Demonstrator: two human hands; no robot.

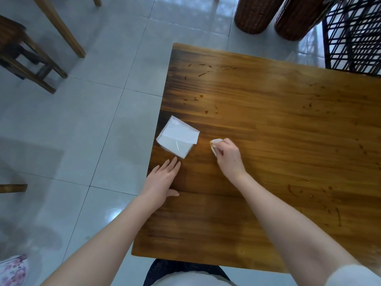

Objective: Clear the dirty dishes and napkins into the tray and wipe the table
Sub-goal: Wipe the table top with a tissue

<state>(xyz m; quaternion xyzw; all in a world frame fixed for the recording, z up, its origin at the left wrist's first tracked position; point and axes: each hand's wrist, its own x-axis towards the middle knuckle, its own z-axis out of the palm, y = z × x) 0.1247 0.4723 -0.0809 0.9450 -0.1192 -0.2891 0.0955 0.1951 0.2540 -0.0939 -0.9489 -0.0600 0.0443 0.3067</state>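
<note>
Wicker baskets (255, 15), wooden stool (20, 48), possibly lattice chair (354, 34).

Napkin pack (177, 137) on table (268, 141) near left edge, crumbs (203, 74) behind it

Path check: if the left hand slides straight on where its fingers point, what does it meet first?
Likely the white napkin pack: the left hand lies flat on the table, fingertips aimed at its near corner. The right hand grips a crumpled napkin, off that line.
</note>
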